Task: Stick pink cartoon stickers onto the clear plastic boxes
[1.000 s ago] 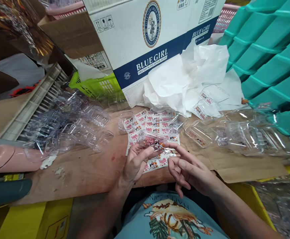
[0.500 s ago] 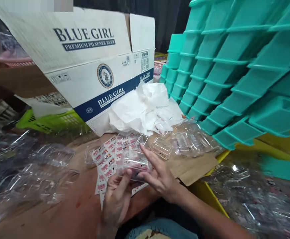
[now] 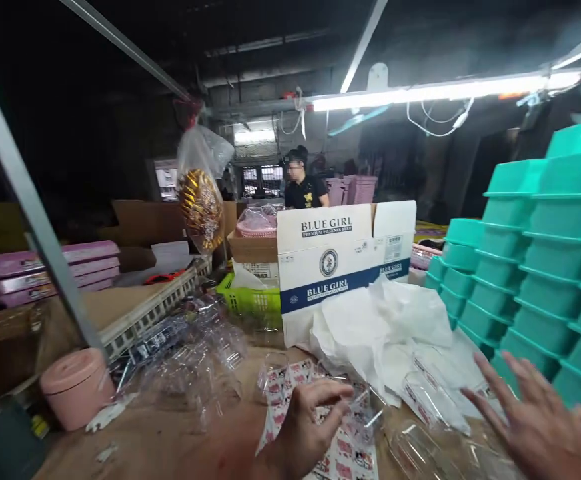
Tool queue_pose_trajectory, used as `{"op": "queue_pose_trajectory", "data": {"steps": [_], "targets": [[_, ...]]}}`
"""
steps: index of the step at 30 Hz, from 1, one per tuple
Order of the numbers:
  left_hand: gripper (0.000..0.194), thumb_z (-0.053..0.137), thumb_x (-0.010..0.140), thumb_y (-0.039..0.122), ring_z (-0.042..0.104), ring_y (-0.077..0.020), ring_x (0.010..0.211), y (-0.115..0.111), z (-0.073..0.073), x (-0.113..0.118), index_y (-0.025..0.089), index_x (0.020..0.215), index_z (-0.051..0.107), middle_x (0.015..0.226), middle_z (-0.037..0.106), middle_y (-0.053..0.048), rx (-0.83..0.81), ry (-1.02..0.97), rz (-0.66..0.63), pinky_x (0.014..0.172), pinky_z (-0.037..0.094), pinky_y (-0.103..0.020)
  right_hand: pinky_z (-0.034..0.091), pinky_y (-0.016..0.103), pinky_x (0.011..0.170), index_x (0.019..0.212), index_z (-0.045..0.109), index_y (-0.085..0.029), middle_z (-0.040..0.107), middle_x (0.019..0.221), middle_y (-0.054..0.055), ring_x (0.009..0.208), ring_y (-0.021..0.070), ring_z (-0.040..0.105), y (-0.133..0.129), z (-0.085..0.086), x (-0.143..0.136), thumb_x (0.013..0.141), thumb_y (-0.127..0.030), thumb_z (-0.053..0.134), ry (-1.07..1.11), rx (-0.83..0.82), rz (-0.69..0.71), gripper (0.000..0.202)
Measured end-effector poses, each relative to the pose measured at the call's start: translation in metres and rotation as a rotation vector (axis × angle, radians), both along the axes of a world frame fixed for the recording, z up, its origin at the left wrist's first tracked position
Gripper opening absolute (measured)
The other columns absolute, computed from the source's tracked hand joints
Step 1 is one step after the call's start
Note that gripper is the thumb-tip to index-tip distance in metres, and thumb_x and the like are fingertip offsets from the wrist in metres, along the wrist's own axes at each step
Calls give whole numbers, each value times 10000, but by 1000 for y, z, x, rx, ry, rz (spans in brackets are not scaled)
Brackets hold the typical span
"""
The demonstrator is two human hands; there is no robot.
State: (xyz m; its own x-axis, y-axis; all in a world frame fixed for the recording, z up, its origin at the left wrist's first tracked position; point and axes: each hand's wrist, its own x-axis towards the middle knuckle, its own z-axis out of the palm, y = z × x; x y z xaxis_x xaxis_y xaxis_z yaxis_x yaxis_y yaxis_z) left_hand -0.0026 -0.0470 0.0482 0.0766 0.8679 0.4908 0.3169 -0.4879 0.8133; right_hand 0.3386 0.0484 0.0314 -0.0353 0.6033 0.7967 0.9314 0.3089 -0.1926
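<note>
My left hand is low in the middle, above the sticker sheet with its pink and red prints. Its fingers curl, with a gap to the thumb, and I see nothing held between them. Just beyond the fingertips is a clear plastic box. On the right, my right hand is blurred, empty, with fingers spread. It hangs in front of the turquoise bins, right of a clear packet with printed labels. Another clear box lies on the table between the two hands.
A white "Blue Girl" carton stands behind crumpled white paper. Stacked turquoise bins rise at right. Clear plastic boxes pile at left, near a pink canister. A person is in the background.
The camera view has lifted, bringing in the room behind. My hands have parted: the right moved away to the right, and the clear box held between them is no longer seen in either.
</note>
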Motion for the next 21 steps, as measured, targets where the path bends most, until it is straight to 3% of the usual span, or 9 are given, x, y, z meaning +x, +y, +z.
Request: {"op": "queue_pose_trajectory", "data": {"steps": [2,4,8,10,13,15,16,18,21], "targets": [[228,623,897,298,710,-245,1025,0,16,-18,234,1045,784,1062,768,-97,-53,-38,27,917,573,-365,380,713,937,1520,385,-382,528,1457,181,1313,461,498,-16,-6,-47,938,-532,420,-143,48,97,602],[243,622,899,297,708,-236,1023,9,38,-43,213,1069,774,1083,764,-98,-39,-84,30,911,570,-362,396,699,946,1505,411,-385,528,1473,156,1312,458,506,-34,-17,-91,935,-460,494,-338,110,265,581],[245,701,830,262,713,-239,962,60,99,-117,164,1044,769,1099,753,-127,74,-276,231,913,559,-405,445,630,965,1443,510,-377,634,1361,131,1189,426,612,-61,-30,-143,887,-424,629,-419,172,544,571],[178,747,756,195,712,-245,911,91,127,-155,118,913,776,990,767,-137,134,-345,312,914,555,-428,495,585,958,1468,478,-366,607,1391,129,1234,404,588,-68,-14,-165,897,-382,636,-249,42,682,593],[195,738,745,146,698,-239,979,110,148,-189,116,936,765,1032,758,-135,178,-379,371,1004,505,-430,554,499,952,1484,449,-339,565,1432,119,1267,328,577,-64,48,-229,936,-322,603,93,-322,944,570],[250,708,796,165,673,-245,1084,96,140,-190,144,1041,753,1150,729,-134,228,-359,372,1054,471,-419,581,438,914,1437,509,-275,673,1281,122,1142,265,660,-42,102,-295,955,-349,589,277,-525,1150,494],[278,681,832,179,649,-250,1146,81,128,-186,168,1103,740,1216,705,-129,262,-332,373,1074,456,-419,590,414,887,1373,569,-219,722,1173,121,1054,243,696,-26,128,-331,950,-346,599,335,-591,1195,442],[371,584,914,180,554,-259,1300,47,90,-173,239,1272,664,1354,629,-114,396,-180,425,1142,388,-450,583,388,872,1233,645,-121,751,1046,118,956,215,713,17,175,-398,937,-288,626,414,-572,1092,341],[566,578,892,112,284,-327,1495,7,16,-158,320,1417,531,1591,370,-95,554,88,619,1197,270,-565,548,445,919,1224,618,-98,695,1142,122,1018,225,676,88,227,-469,980,-297,577,483,-435,921,317]]}}
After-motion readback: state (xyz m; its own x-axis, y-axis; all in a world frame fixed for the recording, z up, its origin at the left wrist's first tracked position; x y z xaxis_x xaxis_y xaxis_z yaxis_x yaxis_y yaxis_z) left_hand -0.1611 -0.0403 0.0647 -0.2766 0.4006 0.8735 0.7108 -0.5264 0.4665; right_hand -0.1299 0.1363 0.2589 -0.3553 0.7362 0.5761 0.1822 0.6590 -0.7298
